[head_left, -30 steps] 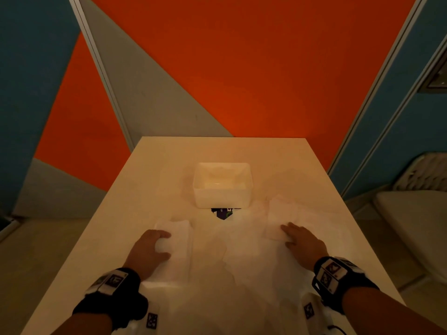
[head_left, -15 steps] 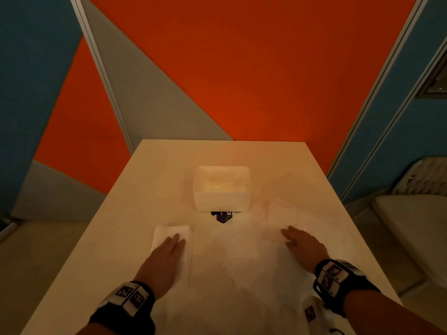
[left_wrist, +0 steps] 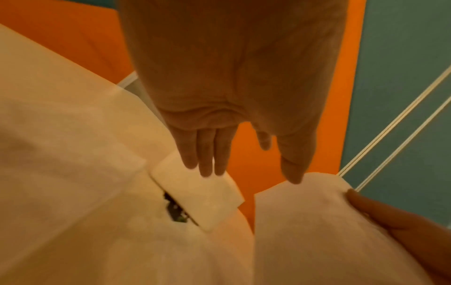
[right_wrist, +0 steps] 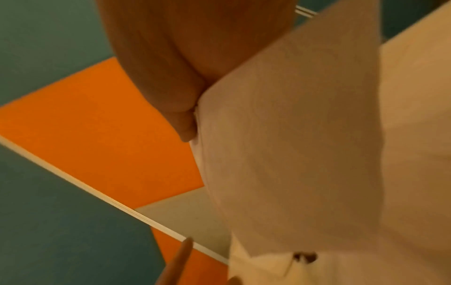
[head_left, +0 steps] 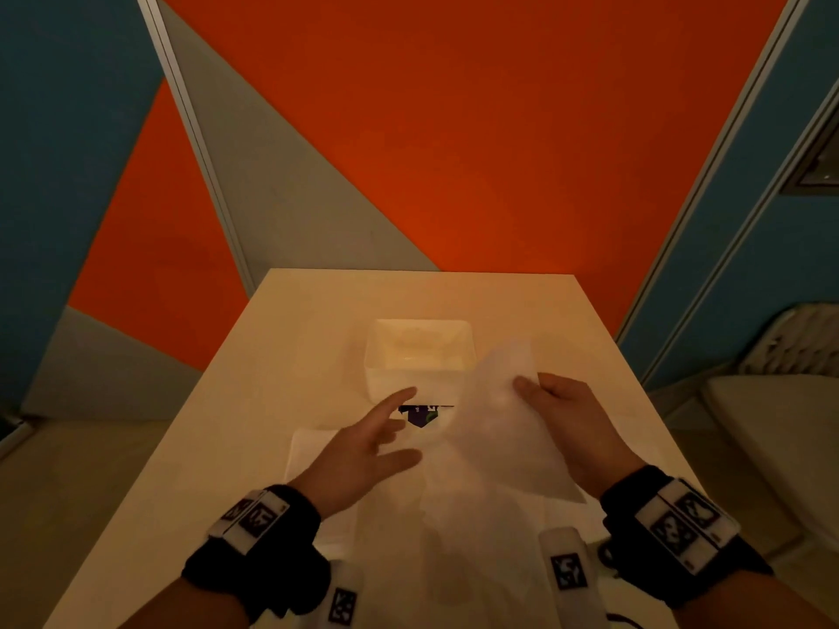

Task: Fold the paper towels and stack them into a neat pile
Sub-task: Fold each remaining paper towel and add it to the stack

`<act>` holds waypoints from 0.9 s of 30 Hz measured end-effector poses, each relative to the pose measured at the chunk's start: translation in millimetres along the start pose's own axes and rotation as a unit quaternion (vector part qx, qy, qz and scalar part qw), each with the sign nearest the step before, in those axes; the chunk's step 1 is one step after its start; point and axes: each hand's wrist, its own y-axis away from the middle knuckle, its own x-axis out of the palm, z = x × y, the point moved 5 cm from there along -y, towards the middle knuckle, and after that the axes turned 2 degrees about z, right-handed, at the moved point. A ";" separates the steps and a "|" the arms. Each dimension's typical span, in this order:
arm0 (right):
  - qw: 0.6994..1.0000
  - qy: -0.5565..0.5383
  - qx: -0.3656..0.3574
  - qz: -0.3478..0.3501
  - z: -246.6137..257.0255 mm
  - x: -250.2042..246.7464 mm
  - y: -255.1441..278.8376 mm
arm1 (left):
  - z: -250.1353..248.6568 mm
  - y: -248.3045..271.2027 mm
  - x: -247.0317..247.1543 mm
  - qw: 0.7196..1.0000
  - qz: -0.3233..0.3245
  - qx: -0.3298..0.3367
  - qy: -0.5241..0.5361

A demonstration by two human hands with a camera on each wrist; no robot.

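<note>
My right hand (head_left: 531, 385) pinches a white paper towel (head_left: 495, 429) by its upper right edge and holds it up off the table, the sheet hanging slanted. In the right wrist view the same towel (right_wrist: 292, 144) drapes from my right hand (right_wrist: 192, 131). To its left my left hand (head_left: 408, 424) hovers with fingers spread, holding nothing. In the left wrist view the thumb of my left hand (left_wrist: 249, 169) is right at the top edge of the raised towel (left_wrist: 305, 221). A folded towel (head_left: 308, 451) lies flat at the left, partly under my left wrist.
A white rectangular container (head_left: 420, 356) stands mid-table beyond my hands, with a small dark tag (head_left: 420, 415) at its near foot. More unfolded sheets (head_left: 454, 537) lie flat near the front edge of the pale table (head_left: 295, 320). A chair (head_left: 772, 424) stands to the right.
My right hand has lifted a towel off the table from where it lay flat. My left hand has left the folded towel and moved up and right toward the raised sheet.
</note>
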 end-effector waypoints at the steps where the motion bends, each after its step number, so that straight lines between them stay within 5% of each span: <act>1: 0.999 -0.037 0.011 0.008 6.0 3.6 2.8 | -10.5 -0.9 1.9 1.000 0.003 0.009 0.027; 6: 0.980 -0.184 0.073 0.037 16.7 12.6 9.4 | -40.8 -2.6 4.0 0.982 -0.009 0.067 0.178; 13: 0.966 -0.243 0.087 0.035 12.6 17.0 9.4 | -60.1 -1.6 -10.7 0.975 -0.151 0.108 0.119; 16: 0.993 -0.108 0.043 -0.024 10.7 12.2 7.5 | -66.9 -0.8 -16.5 0.971 -0.178 0.155 0.033; 18: 0.996 0.058 -0.056 -0.039 18.2 11.9 8.2 | -74.9 0.6 -19.8 0.943 -0.217 0.216 -0.130; 21: 0.930 0.300 -0.207 0.045 20.5 29.0 11.8 | -83.7 1.6 -14.3 0.893 -0.232 0.264 -0.282; 24: 0.883 0.417 -0.189 0.103 8.4 41.2 8.4 | -85.6 -0.4 -11.0 0.893 -0.219 0.272 -0.285; 27: 0.915 0.355 -0.168 0.087 3.5 34.8 3.9 | -83.1 -0.2 -14.4 0.935 -0.199 0.245 -0.162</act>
